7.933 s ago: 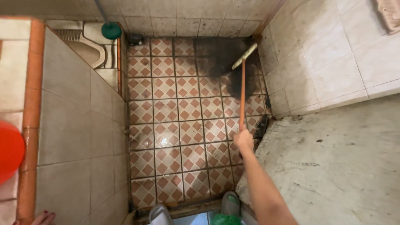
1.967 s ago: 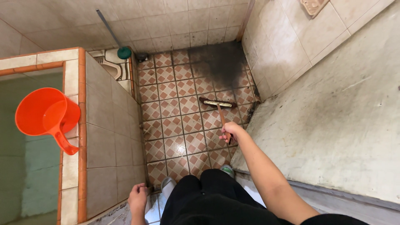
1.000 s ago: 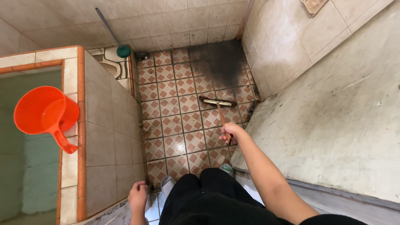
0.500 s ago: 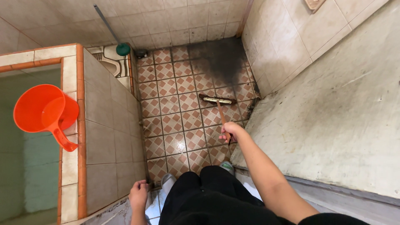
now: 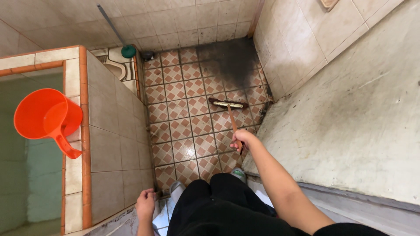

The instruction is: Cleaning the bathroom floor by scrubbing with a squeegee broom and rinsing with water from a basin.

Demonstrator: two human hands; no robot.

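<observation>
My right hand (image 5: 243, 140) grips the orange handle of a long scrubbing brush (image 5: 228, 104). Its brush head rests flat on the patterned floor tiles (image 5: 183, 111), just in front of a dark sooty stain (image 5: 232, 61) in the far right corner. My left hand (image 5: 145, 205) is low at the bottom of the view, resting against the tiled tank wall (image 5: 109, 144) near my knee, holding nothing that I can see. My black trousers and the toes of my sandals (image 5: 176, 190) show at the bottom.
An orange plastic dipper (image 5: 46, 118) sits on the rim of a tiled water tank (image 5: 74, 87) at the left. A green-headed plunger (image 5: 127, 51) leans by a squat toilet (image 5: 117, 67) at the back. A rough concrete ledge (image 5: 350, 118) fills the right side.
Since several seconds ago the brush has come back from the stained corner toward me. Over the last second the hands and brush barely moved.
</observation>
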